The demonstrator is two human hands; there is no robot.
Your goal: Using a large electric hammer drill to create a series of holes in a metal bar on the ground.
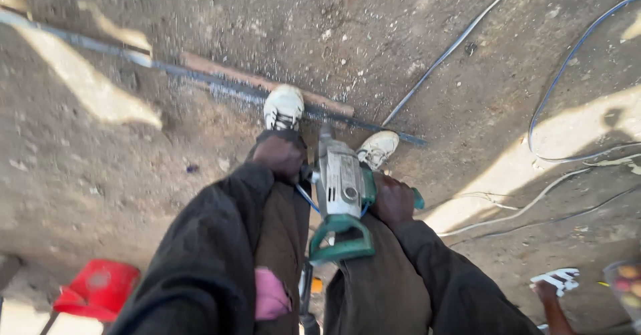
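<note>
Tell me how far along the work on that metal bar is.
Already there: pale filings speckle the ground along the metal bar, so some working looks done. In hand: left hand and right hand grip the green power drill pointed down at the bar, both shoes pinning it. Left: cannot tell; the bit's contact point is hidden.

open dirt ground [100, 175] left, cables [554, 88] trailing right, metal bar [220, 84] underfoot ahead

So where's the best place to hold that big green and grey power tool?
Best held by two parts: the green loop handle at the back end of the power tool, nearest the person, and the side grip. The right hand grips from the right, the left hand from the left, likely steadying its heavy body pointing down.
</note>
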